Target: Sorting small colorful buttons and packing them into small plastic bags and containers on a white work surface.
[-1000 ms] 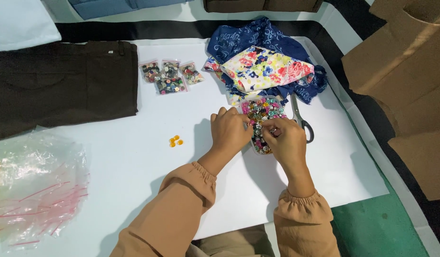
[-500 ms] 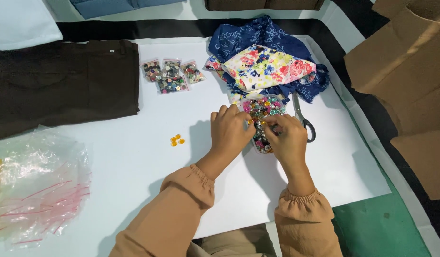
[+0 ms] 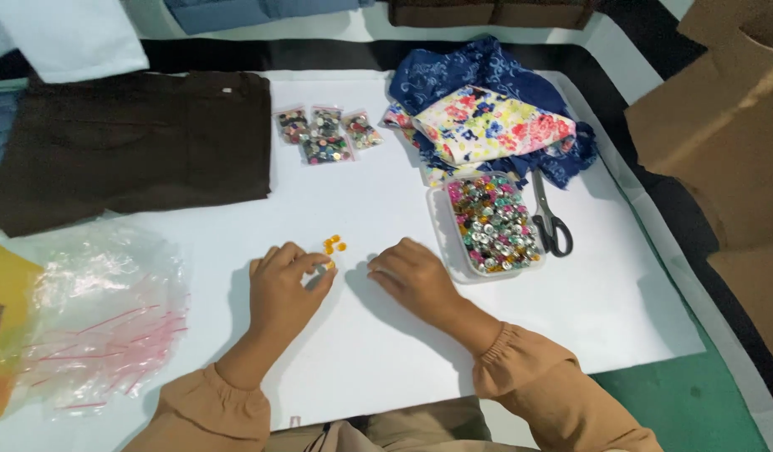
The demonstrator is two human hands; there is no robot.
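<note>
White paper covers the surface [image 3: 236, 243], where three small orange buttons [image 3: 334, 244] lie just beyond the left hand [image 3: 284, 289], whose fingers pinch a fourth. Right hand [image 3: 413, 280] rests loosely curled, empty, near one clear tray of mixed buttons [image 3: 492, 223]; three clear button packets [image 3: 326, 134] lie farther off.

1 head camera looks steeply down from close above the white sheet [image 3: 386, 351], facing forward over both forearms.

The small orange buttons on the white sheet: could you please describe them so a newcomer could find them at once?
Start at the white sheet covering the table. Near its middle, at the left hand's fingertips, lies a tiny cluster of orange buttons. Unlike the mixed-colour buttons in the clear tray and small bags, they lie loose and are all orange.
</note>
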